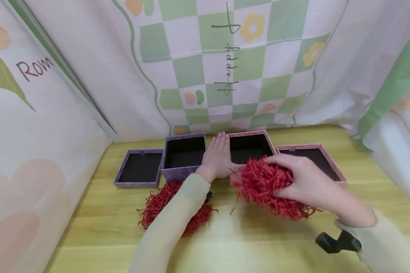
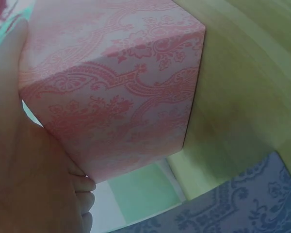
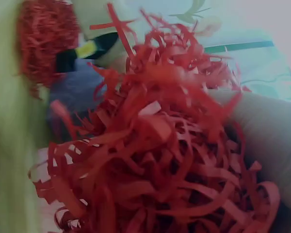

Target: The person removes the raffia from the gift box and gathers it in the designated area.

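Observation:
In the head view my right hand (image 1: 309, 182) grips a large clump of red shredded paper (image 1: 263, 182), fingers above and thumb below, in front of the pink box (image 1: 270, 141). The same shredded paper (image 3: 150, 160) fills most of the right wrist view. My left hand (image 1: 219, 156) lies with straight fingers along the left side of the pink box, its thumb toward the front. Seen from the left wrist, the hand (image 2: 34, 170) touches the patterned pink box (image 2: 121, 102). The box has a black interior; the shredded paper hides part of its front.
A purple box (image 1: 177, 173) with a black inside stands left of the pink one. Its purple lid (image 1: 136, 185) lies further left, and a pink lid (image 1: 335, 167) lies at the right. A second pile of red shredded paper (image 1: 160, 204) rests under my left forearm. A curtain (image 1: 259, 87) hangs behind the table.

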Tool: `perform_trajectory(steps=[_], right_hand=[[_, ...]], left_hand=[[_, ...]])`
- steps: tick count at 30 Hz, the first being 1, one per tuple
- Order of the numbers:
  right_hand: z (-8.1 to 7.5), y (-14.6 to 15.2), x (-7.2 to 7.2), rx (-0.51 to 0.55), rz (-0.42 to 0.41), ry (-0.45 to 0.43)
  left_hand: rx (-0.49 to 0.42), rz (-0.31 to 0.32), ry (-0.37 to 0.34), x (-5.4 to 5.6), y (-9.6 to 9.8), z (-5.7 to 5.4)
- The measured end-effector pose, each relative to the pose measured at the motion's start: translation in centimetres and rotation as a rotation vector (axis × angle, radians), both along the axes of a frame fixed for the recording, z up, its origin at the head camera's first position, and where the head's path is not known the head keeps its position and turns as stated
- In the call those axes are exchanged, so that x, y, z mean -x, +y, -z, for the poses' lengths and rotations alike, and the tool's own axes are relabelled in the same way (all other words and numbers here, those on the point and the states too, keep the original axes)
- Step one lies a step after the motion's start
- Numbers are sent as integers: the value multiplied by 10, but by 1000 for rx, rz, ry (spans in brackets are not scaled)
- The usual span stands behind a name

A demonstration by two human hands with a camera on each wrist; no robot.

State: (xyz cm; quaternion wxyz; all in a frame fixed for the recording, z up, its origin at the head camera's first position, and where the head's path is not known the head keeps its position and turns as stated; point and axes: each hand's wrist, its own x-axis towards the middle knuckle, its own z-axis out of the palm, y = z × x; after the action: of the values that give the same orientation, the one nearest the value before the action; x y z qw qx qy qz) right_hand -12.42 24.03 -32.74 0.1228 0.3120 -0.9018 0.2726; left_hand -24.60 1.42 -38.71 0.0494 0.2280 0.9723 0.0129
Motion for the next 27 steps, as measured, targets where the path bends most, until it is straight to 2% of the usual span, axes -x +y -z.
perform_trajectory(steps=[5, 11, 15, 20, 27], right_hand=[[28, 0, -6, -15, -41, -91], [76, -4, 2, -55, -58, -176], [99, -2, 7, -73, -54, -234], [107, -2, 9, -76, -45, -262], [92, 2, 3, -35, -38, -239]], left_hand=[[-85, -20, -10, -2, -1, -2], [-98, -27, -2, -4, -2, -1], [-99, -27, -5, -4, -1, 0], [-99, -31, -5, -4, 0, 0], [-94, -34, -14, -3, -1, 0]])
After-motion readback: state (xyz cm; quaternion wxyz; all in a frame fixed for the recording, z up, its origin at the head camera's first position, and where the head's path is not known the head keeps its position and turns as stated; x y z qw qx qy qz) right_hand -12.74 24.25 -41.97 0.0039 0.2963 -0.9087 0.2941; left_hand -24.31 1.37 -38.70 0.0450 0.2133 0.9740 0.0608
